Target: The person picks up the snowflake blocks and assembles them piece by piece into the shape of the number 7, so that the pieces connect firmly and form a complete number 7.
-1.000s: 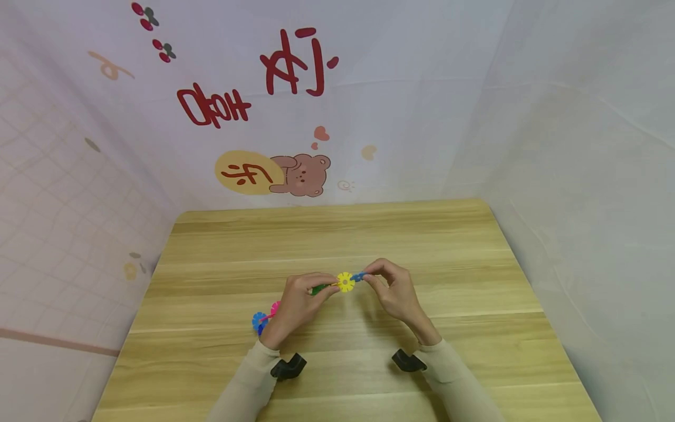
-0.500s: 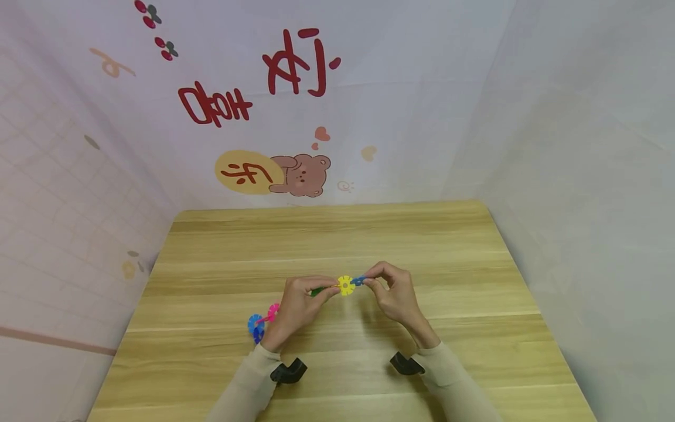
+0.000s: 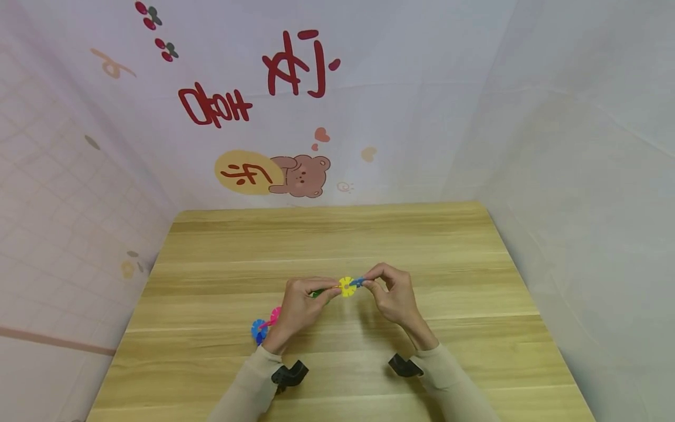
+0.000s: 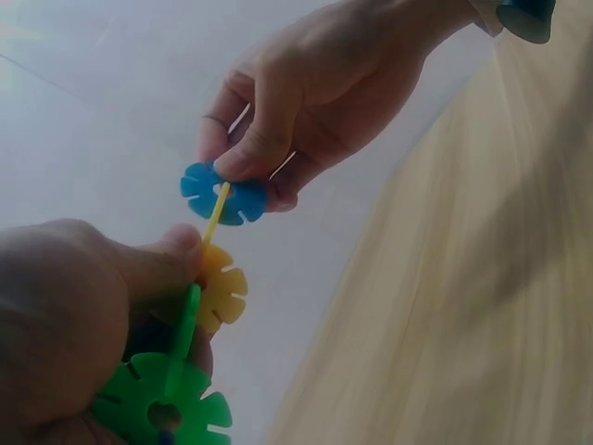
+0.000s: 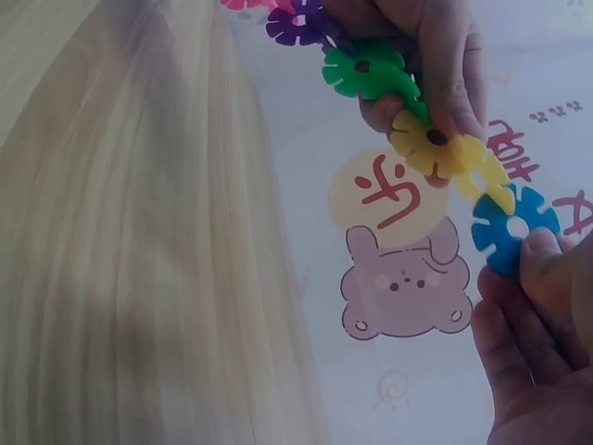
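Slotted plastic flower discs are joined in a chain between the hands. My left hand pinches a yellow disc between thumb and fingers. Next to it a second yellow disc faces up in the head view. My right hand pinches a blue disc by its edge; it meets the second yellow disc at a slot, how deeply I cannot tell. Green discs and a purple disc follow along the chain by the left palm. Part of the chain is hidden behind that hand.
Past the left wrist, a pink disc, a light blue disc and a dark blue disc show. Below lies a wood-grain table. Printed white cloth encloses its back and sides.
Both hands keep their pinch and barely shift. The blue disc tilts slightly against the yellow one. The chain's far end by the left wrist swung left, then back right.
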`<state>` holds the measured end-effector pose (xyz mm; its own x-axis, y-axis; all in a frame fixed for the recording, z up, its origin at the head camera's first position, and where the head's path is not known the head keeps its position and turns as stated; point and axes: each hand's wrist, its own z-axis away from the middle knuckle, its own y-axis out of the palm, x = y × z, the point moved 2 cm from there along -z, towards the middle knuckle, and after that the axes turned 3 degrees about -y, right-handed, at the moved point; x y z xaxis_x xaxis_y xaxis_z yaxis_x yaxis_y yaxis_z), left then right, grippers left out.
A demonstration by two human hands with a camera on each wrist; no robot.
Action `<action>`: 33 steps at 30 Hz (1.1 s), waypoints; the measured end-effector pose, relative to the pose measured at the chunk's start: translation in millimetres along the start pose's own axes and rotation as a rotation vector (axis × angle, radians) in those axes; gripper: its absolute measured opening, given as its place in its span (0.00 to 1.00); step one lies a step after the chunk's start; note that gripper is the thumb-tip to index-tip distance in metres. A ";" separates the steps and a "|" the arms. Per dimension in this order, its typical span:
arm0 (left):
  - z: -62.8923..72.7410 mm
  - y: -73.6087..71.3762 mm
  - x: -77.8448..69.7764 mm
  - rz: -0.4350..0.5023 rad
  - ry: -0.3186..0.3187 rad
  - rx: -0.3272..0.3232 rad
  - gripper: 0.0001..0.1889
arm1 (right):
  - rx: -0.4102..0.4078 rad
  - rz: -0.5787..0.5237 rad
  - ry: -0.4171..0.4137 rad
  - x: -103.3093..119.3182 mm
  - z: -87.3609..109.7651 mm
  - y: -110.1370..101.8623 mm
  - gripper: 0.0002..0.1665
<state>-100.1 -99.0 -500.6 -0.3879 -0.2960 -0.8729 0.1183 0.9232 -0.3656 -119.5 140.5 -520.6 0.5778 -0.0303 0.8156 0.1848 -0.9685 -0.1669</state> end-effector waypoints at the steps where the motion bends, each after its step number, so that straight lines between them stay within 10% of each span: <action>1: 0.3 -0.7 0.2 0.004 -0.009 0.007 0.05 | 0.008 -0.005 0.004 0.9 0.0 -0.4 0.11; 33: 1.5 -5.9 2.1 -0.151 0.087 0.304 0.06 | 0.529 -0.141 0.522 -8.2 7.3 -4.6 0.11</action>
<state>-100.3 -105.4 -500.7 -0.4968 -0.3898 -0.7754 0.3151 0.7515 -0.5796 -119.3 147.0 -530.5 0.0932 -0.1559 0.9834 0.6621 -0.7279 -0.1782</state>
